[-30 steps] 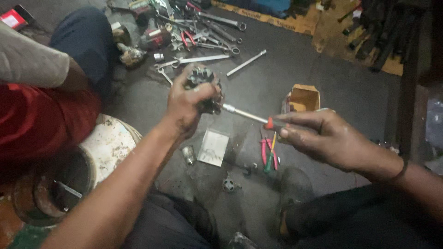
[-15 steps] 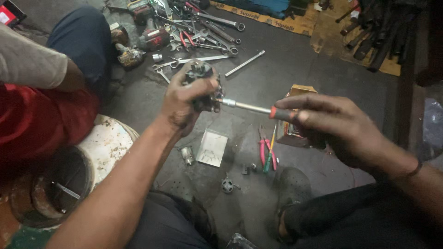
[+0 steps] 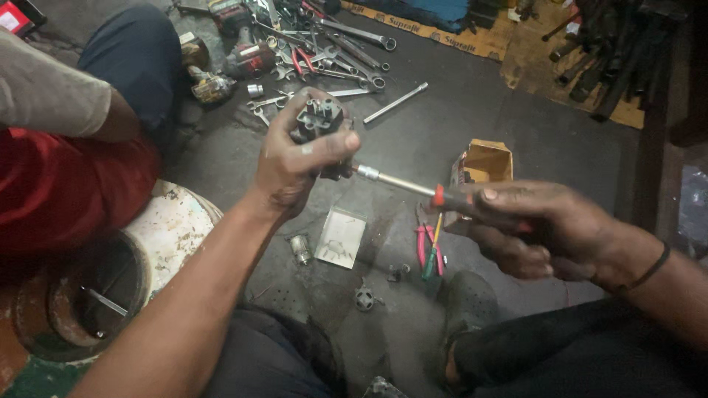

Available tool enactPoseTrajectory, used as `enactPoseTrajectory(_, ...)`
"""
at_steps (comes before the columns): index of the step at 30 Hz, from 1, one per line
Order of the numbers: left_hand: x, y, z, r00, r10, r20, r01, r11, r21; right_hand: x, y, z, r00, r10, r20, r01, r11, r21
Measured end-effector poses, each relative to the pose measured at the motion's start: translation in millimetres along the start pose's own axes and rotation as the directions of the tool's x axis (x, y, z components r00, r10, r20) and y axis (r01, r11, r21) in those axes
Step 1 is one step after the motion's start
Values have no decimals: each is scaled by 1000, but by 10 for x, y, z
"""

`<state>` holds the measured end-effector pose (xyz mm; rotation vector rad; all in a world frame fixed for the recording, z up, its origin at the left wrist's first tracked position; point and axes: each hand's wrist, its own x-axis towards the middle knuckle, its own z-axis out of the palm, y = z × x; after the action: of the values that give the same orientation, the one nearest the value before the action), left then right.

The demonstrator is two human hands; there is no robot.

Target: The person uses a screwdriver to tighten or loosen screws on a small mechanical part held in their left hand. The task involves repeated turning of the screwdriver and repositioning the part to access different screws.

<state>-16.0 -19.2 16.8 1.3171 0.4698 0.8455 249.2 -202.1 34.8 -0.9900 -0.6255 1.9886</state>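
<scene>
Driving a screw appears to be the step in hand: a small dark metal part (image 3: pixel 318 121) is gripped tightly in the left hand (image 3: pixel 299 158), held up above the dark floor (image 3: pixel 472 110), while a screwdriver (image 3: pixel 413 186) is clasped in the right hand (image 3: pixel 546 228), fingers wrapped round its red-collared handle. The steel shaft is pressed into the part's lower side, just under the left thumb. The tip is hidden, so whether it is seated cannot be told; the next move is judged to call for a steady grip on the part and the shaft kept in line with it.

Below the part, a small clear tray (image 3: pixel 341 236) and a few loose fittings lie on the floor. To its right, an open cardboard box (image 3: pixel 487 162) stands behind the screwdriver, with pliers (image 3: pixel 426 247) beneath. Beyond the part, wrenches (image 3: pixel 346 44) are scattered. To its left, another person's red-clad leg (image 3: pixel 66 191) sits close, but nothing is seen to block the work.
</scene>
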Motion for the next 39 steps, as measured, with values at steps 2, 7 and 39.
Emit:
enactPoseTrajectory(2,3,39,-9,997,43,58,-47,997,62,-6,0,-11,995,23,96,-23,1000,-4)
enactPoseTrajectory(7,-103,139,73,954,274,124,-301,871,389,51,-17,-161,969,75,-235,-174,882,-437)
enactPoseTrajectory(39,-347,38,253,952,305,8,-283,872,399,50,87,-133,962,-118,-247,-65,778,-625)
